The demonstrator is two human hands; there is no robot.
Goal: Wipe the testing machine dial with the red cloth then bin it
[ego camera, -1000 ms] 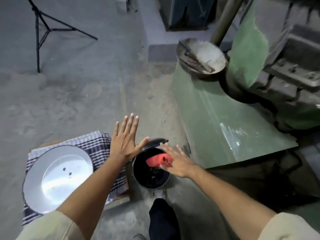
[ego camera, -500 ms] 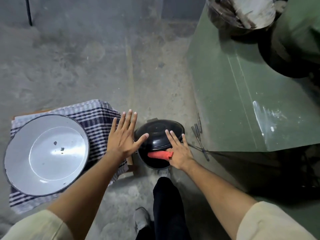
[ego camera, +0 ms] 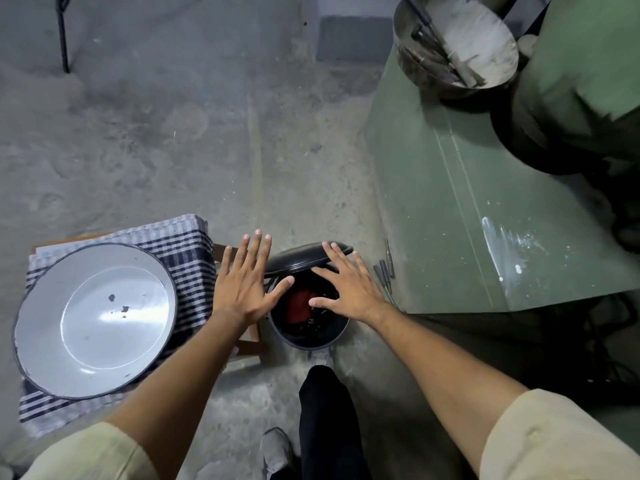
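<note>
The red cloth lies crumpled inside the small black pedal bin on the floor, whose lid stands tilted open at the back. My right hand hovers flat over the bin's right side, fingers spread, holding nothing. To the left of the bin my left hand is also spread and empty, its thumb over the bin's rim. My foot is at the bin's front, in dark trousers. The machine's dial is out of view.
A white enamel basin rests on a checked cloth over a low stool at left. The green machine base fills the right, with a metal bowl of tools on top. Loose metal pins lie by the base.
The red cloth has left my right hand and dropped into the bin. The lid has swung from nearly closed to open. My right hand has spread flat above the bin.
</note>
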